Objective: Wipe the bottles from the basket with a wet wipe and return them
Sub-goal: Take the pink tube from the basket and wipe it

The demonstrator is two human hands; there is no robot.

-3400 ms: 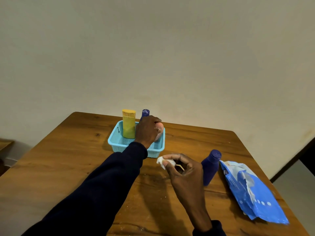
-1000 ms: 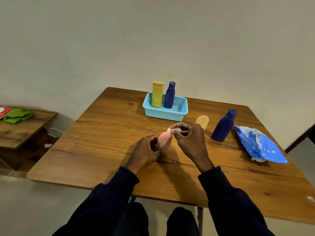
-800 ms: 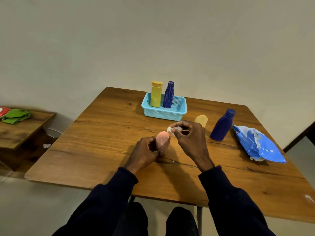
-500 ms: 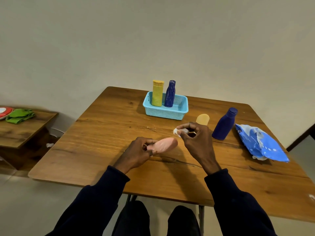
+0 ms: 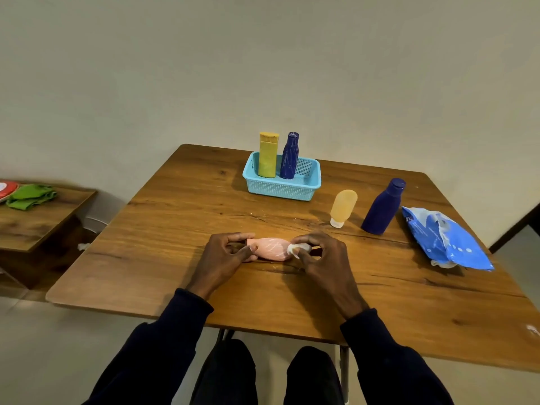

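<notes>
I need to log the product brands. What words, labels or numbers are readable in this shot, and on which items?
None can be read.
Blue wipe pack: small white print near its top corner, too blurred to read.
Dark blue bottle in the basket: faint pale markings, no legible text.
Pink bottle: pale streaks, no letters discernible.

both forearms in dark sleeves reach up from the bottom of the frame toward its centre. the left hand point(image 5: 223, 256) pinches the bottle point(image 5: 271, 249) at one end; the right hand point(image 5: 320, 252) presses a wipe point(image 5: 296, 248) on its other end.
</notes>
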